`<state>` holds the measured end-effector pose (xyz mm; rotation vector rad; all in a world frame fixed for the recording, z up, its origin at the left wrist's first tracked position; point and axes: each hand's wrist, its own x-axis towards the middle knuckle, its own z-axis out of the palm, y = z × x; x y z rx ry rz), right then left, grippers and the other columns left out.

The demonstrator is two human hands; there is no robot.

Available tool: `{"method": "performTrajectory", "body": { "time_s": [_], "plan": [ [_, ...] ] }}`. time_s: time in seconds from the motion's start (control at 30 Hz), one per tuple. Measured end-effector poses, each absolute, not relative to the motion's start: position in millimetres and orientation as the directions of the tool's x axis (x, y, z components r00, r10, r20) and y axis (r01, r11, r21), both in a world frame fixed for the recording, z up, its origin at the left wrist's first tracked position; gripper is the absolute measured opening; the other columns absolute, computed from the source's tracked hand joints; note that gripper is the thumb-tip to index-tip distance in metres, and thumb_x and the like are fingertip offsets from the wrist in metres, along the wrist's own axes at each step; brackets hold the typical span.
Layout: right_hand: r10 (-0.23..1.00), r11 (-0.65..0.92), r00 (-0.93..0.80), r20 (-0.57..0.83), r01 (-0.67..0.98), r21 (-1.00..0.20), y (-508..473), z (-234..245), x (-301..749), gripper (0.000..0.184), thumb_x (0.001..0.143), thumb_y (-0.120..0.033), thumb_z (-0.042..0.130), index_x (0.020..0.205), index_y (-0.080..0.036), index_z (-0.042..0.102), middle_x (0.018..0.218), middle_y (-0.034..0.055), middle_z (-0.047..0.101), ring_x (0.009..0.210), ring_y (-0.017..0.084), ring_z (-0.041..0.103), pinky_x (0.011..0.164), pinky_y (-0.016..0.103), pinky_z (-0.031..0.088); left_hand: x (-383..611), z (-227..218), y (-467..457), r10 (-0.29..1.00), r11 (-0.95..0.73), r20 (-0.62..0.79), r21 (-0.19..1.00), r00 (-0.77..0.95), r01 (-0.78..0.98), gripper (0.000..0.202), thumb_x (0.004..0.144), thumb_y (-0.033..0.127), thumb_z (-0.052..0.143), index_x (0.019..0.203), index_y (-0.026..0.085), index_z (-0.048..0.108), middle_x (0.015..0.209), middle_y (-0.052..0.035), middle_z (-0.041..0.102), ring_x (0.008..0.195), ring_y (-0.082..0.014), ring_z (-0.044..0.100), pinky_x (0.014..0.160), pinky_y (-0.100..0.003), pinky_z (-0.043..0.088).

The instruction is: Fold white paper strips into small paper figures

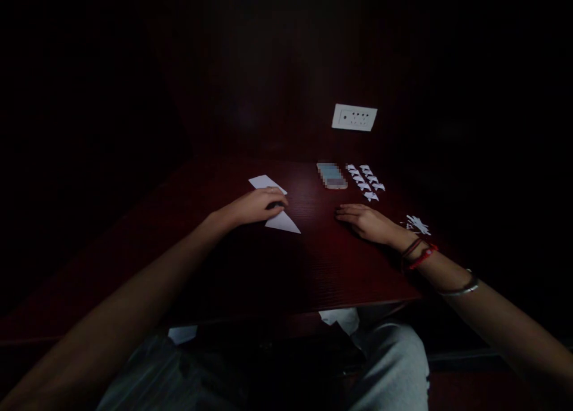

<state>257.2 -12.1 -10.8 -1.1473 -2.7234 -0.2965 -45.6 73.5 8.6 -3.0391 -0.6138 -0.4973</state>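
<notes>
A white sheet of paper [281, 221] lies folded on the dark red table [268, 267]. My left hand [257, 206] rests on top of it, fingers curled and pressing it down. My right hand [364, 220] lies flat on the table to the right, fingers stretched out and holding nothing. Its wrist wears red and dark string bands and a metal bangle. The paper's corners stick out above and below the left hand.
A phone [332, 175] lies at the back of the table. Beside it, several small folded white paper pieces [366, 182] sit in two rows. More paper scraps [417, 224] lie near my right wrist. A white wall socket [354, 117] is behind. The surroundings are dark.
</notes>
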Motion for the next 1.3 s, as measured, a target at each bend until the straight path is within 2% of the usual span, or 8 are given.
{"method": "performTrajectory", "body": {
  "time_s": [0.17,0.27,0.43,0.6,0.7,0.83,0.97,1.3],
  "plan": [
    [0.603,0.782,-0.753,0.262,0.624,-0.007,11,-9,198,0.037,0.076,-0.010,0.041,0.112,-0.015,0.050,0.112,0.0075,0.053,0.110,0.017,0.042,0.094,0.036,0.035,-70,-4,64,0.413,-0.910,0.231,0.153,0.881,0.387,0.021,0.082,0.026,0.043,0.097,0.018,0.054,0.100,-0.0029,0.056,0.092,-0.0110,0.050,0.081,-0.024,0.036],
    [0.571,0.814,-0.773,0.277,0.578,-0.064,17,-12,177,0.035,0.078,-0.013,0.040,0.112,-0.015,0.049,0.112,0.0074,0.053,0.110,0.016,0.042,0.095,0.035,0.034,-67,-10,57,0.377,-0.919,0.226,0.214,0.898,0.332,0.022,0.080,0.024,0.047,0.101,0.018,0.053,0.102,-0.0033,0.055,0.094,-0.0104,0.049,0.084,-0.024,0.036],
    [0.626,0.778,-0.720,0.299,0.602,-0.180,24,-20,172,0.035,0.080,-0.019,0.041,0.114,-0.013,0.047,0.113,0.0092,0.052,0.106,0.016,0.045,0.092,0.032,0.037,-53,-20,53,0.318,-0.916,0.299,0.342,0.900,0.210,0.022,0.084,0.015,0.038,0.099,0.019,0.054,0.103,-0.0041,0.053,0.096,-0.0092,0.048,0.085,-0.024,0.037],
    [0.683,0.730,-0.656,0.322,0.630,-0.266,30,-24,176,0.042,0.080,-0.030,0.042,0.119,-0.014,0.041,0.119,0.0109,0.046,0.110,0.019,0.041,0.093,0.036,0.035,-45,-28,56,0.363,-0.915,0.369,0.313,0.856,0.253,0.025,0.084,0.012,0.034,0.090,0.018,0.058,0.100,-0.0050,0.050,0.091,-0.0103,0.048,0.077,-0.023,0.040],
    [0.712,0.702,-0.617,0.335,0.640,-0.312,31,-28,176,0.043,0.078,-0.032,0.047,0.118,-0.015,0.043,0.109,0.0103,0.050,0.101,0.020,0.046,0.087,0.035,0.039,-43,-28,57,0.422,-0.902,0.365,0.264,0.830,0.342,0.025,0.085,0.014,0.033,0.087,0.018,0.058,0.096,-0.0039,0.050,0.087,-0.0108,0.049,0.074,-0.023,0.040],
    [0.779,0.624,-0.515,0.357,0.692,-0.363,30,-33,174,0.037,0.075,-0.030,0.052,0.108,-0.013,0.051,0.089,0.0077,0.053,0.082,0.017,0.050,0.075,0.030,0.043,-43,-31,57,0.552,-0.834,0.355,0.249,0.755,0.493,0.021,0.083,0.028,0.041,0.099,0.020,0.052,0.097,-0.0039,0.048,0.089,-0.0140,0.047,0.078,-0.029,0.038],
    [0.833,0.547,-0.430,0.347,0.732,-0.405,28,-36,171,0.027,0.073,-0.025,0.054,0.098,-0.015,0.056,0.080,0.0050,0.051,0.077,0.015,0.048,0.073,0.029,0.040,-43,-34,58,0.631,-0.775,0.327,0.298,0.703,0.557,0.036,0.074,0.043,0.051,0.103,0.022,0.050,0.101,-0.0039,0.046,0.095,-0.0187,0.043,0.083,-0.036,0.035],
    [0.865,0.490,-0.357,0.351,0.748,-0.447,28,-34,170,0.011,0.071,-0.023,0.055,0.079,-0.017,0.053,0.083,0.0032,0.045,0.080,0.014,0.045,0.070,0.028,0.037,-38,-28,56,0.638,-0.765,0.336,0.378,0.693,0.521,0.024,0.072,0.035,0.055,0.086,0.018,0.047,0.093,-0.0025,0.049,0.088,-0.0165,0.046,0.079,-0.031,0.037]
  ]
}}
